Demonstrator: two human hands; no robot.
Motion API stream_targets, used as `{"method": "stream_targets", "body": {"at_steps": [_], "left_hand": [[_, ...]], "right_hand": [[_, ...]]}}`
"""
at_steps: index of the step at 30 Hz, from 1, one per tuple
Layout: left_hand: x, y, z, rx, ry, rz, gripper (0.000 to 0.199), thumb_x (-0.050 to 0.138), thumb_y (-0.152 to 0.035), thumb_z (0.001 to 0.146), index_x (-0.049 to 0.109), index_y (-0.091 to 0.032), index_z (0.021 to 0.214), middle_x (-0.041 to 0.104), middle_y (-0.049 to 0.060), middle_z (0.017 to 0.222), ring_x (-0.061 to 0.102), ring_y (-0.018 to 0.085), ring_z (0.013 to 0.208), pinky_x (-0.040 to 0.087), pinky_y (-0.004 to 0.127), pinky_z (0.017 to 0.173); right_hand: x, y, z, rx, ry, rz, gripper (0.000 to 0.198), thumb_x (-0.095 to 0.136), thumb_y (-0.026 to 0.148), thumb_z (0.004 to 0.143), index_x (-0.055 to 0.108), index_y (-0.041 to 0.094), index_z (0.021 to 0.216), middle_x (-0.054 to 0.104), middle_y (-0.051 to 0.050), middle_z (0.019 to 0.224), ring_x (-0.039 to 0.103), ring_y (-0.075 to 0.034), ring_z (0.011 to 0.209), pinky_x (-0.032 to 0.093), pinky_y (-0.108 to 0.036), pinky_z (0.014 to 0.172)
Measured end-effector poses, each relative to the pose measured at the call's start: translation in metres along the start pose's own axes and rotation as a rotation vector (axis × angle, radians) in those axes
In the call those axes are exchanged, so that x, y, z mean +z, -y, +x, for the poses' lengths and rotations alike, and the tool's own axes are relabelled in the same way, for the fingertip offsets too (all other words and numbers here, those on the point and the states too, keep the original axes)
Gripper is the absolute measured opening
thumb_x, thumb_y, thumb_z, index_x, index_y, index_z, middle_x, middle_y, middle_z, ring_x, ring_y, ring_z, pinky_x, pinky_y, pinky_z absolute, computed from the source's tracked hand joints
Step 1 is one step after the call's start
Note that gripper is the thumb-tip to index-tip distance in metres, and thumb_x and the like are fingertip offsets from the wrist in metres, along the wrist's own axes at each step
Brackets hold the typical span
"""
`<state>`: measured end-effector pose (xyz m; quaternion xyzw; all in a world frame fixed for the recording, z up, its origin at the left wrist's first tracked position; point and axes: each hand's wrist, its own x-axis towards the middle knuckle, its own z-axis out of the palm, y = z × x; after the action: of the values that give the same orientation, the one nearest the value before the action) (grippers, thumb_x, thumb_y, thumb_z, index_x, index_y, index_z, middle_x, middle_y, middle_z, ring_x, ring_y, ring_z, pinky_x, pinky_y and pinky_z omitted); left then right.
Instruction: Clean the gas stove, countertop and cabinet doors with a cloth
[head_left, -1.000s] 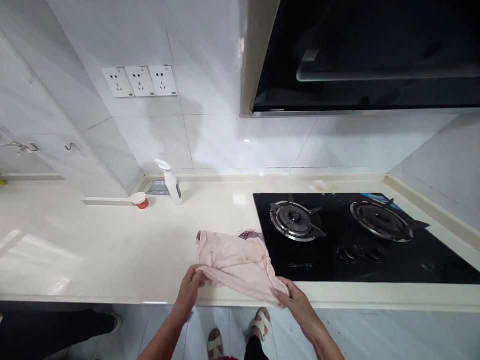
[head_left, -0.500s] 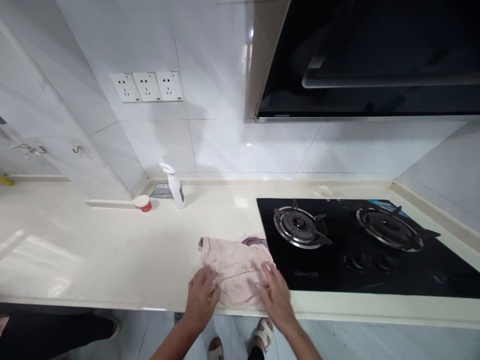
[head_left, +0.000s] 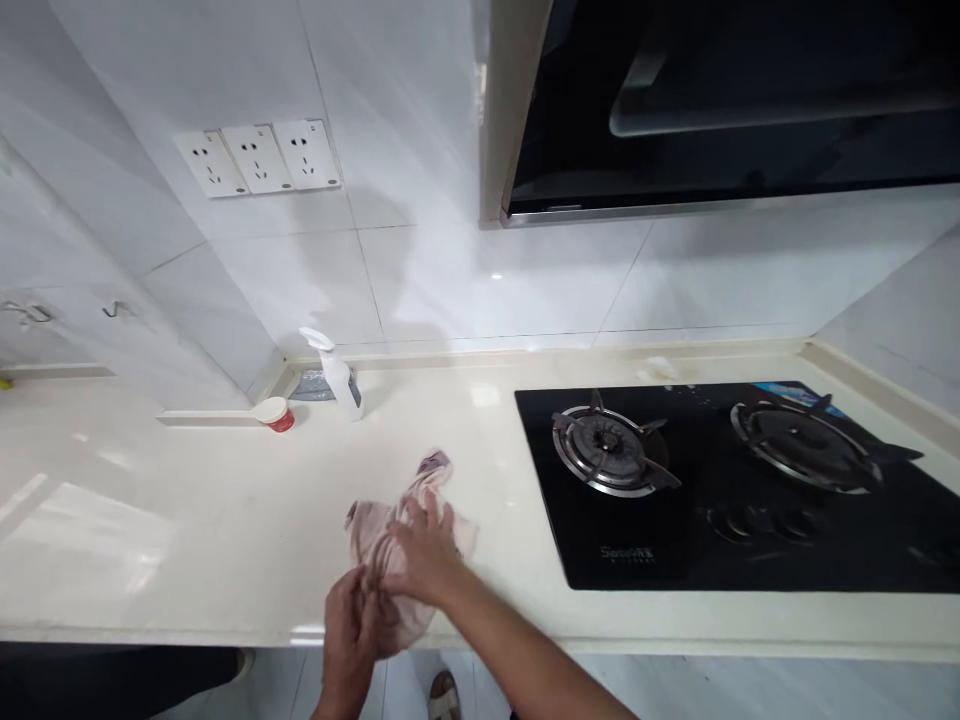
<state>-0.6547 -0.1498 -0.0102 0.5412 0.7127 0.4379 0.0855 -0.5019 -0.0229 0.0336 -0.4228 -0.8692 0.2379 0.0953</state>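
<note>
Head view: my left hand [head_left: 349, 620] pinches the near-left folds of the pink cloth [head_left: 375, 535] between thumb and fingers; my right hand [head_left: 424, 555] lies on top, fingers spread, and I cannot tell whether they close on a fold. This opposed placement probably serves to bunch the soft, creased fabric. The cloth lies at the front of the smooth, glossy cream countertop [head_left: 247, 520], left of the flat black glass hob [head_left: 697, 470] and apart from it. Farther back, a white spray bottle [head_left: 341, 383] stands near a red-and-white tub [head_left: 280, 416], presumably placed there to avoid interference
</note>
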Motion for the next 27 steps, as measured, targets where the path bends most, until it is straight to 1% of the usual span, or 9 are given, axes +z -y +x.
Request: {"method": "stream_targets", "body": {"at_steps": [3,6,8,10,14,18,21,24,27], "left_hand": [[-0.019,0.019,0.002,0.101,-0.092,0.154,0.043,0.048,-0.051,0.096,0.059,-0.019,0.122,0.066,0.012,0.113,0.062,0.028,0.106,0.053,0.048,0.093],[-0.030,0.035,0.012,0.191,-0.110,0.246,0.039,0.047,-0.048,0.096,0.061,-0.020,0.120,0.067,0.012,0.114,0.060,0.029,0.108,0.050,0.048,0.095],[-0.029,0.039,0.024,0.212,-0.084,0.281,0.036,0.046,-0.045,0.096,0.063,-0.022,0.118,0.067,0.011,0.114,0.060,0.028,0.109,0.048,0.047,0.096],[-0.022,0.038,0.037,0.197,-0.039,0.312,0.033,0.044,-0.042,0.095,0.065,-0.023,0.113,0.069,0.010,0.111,0.061,0.027,0.108,0.048,0.046,0.095],[-0.001,0.025,0.053,0.088,0.078,0.393,0.034,0.040,-0.036,0.094,0.069,-0.025,0.109,0.070,0.011,0.113,0.060,0.028,0.111,0.046,0.047,0.093],[0.010,0.016,0.053,0.042,0.163,0.458,0.037,0.040,-0.037,0.093,0.069,-0.026,0.114,0.067,0.010,0.123,0.056,0.031,0.118,0.043,0.050,0.094],[0.010,0.013,0.052,0.020,0.189,0.477,0.038,0.039,-0.037,0.094,0.070,-0.026,0.112,0.067,0.010,0.125,0.055,0.031,0.119,0.042,0.051,0.094],[0.008,0.008,0.052,0.003,0.213,0.502,0.036,0.040,-0.037,0.094,0.071,-0.027,0.112,0.065,0.009,0.128,0.053,0.031,0.121,0.041,0.051,0.095],[0.007,0.005,0.052,0.002,0.211,0.523,0.035,0.042,-0.036,0.094,0.071,-0.027,0.111,0.064,0.009,0.128,0.053,0.031,0.121,0.041,0.051,0.097]], "right_hand": [[0.027,0.021,-0.024,-0.043,-0.089,0.001,0.058,0.070,0.057,0.081,0.059,0.023,0.127,0.051,-0.014,0.144,0.033,-0.039,0.139,0.022,-0.064,0.113],[0.034,0.002,-0.046,-0.009,-0.230,0.027,0.045,0.078,0.045,0.074,0.062,0.022,0.109,0.061,-0.010,0.123,0.049,-0.031,0.117,0.036,-0.053,0.104],[0.026,-0.028,-0.058,0.055,-0.330,0.049,0.039,0.079,0.037,0.071,0.061,0.022,0.102,0.062,-0.009,0.116,0.052,-0.028,0.107,0.041,-0.049,0.098],[0.011,-0.062,-0.072,0.141,-0.419,0.057,0.033,0.074,0.027,0.072,0.060,0.021,0.101,0.061,-0.009,0.114,0.053,-0.028,0.106,0.043,-0.047,0.096],[-0.031,-0.110,-0.114,0.283,-0.602,0.099,0.036,0.057,0.018,0.077,0.054,0.020,0.112,0.058,-0.010,0.118,0.056,-0.024,0.110,0.048,-0.039,0.096],[-0.084,-0.147,-0.161,0.348,-0.891,0.259,0.035,0.053,0.027,0.081,0.053,0.022,0.115,0.057,-0.010,0.121,0.057,-0.023,0.113,0.047,-0.040,0.103],[-0.121,-0.194,-0.191,0.472,-0.993,0.144,0.042,0.059,0.046,0.081,0.058,0.020,0.113,0.054,-0.014,0.127,0.052,-0.029,0.121,0.040,-0.048,0.109],[-0.139,-0.246,-0.205,0.764,-0.922,0.016,0.064,0.054,0.063,0.079,0.060,0.017,0.123,0.046,-0.019,0.139,0.043,-0.035,0.130,0.035,-0.054,0.110],[-0.130,-0.270,-0.196,1.042,-0.774,-0.024,0.070,0.044,0.066,0.085,0.056,0.019,0.135,0.043,-0.021,0.143,0.038,-0.041,0.133,0.032,-0.064,0.106]]}}
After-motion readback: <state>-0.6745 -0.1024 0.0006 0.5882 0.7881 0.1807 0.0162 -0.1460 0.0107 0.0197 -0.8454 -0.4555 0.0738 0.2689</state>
